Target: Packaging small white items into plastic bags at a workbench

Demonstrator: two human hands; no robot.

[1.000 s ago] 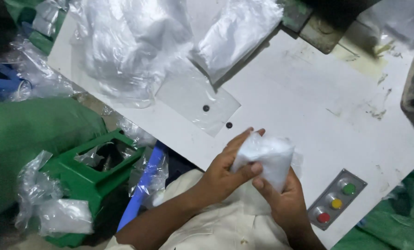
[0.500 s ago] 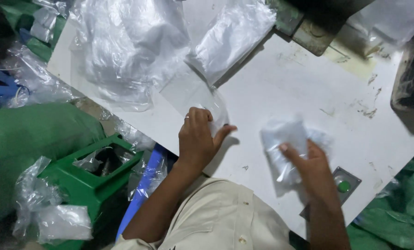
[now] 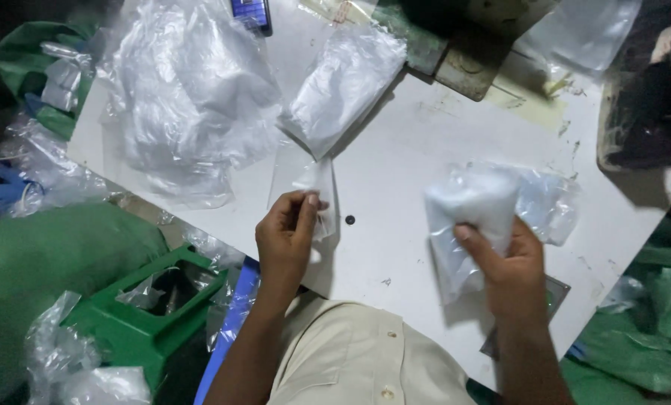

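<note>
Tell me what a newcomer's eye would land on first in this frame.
First, the two bare hands over the white tabletop: the right hand grips a white folded item in a clear plastic bag, while the left hand pinches an empty clear plastic bag. Next, the heap of crumpled clear plastic sheeting at the table's far left, and the green plastic crate below it.

Two hands over the white table (image 3: 425, 150): left hand (image 3: 286, 232), right hand (image 3: 511, 266). One small clear bag (image 3: 313, 184) pinched in the left, one white packed bag (image 3: 474, 217) gripped in the right. Two big heaps of clear plastic up top: one crumpled pile (image 3: 185, 97), one flatter stack (image 3: 346, 82). One green crate (image 3: 136, 315) at lower left. One dark hole (image 3: 349, 220) in the tabletop.
</note>
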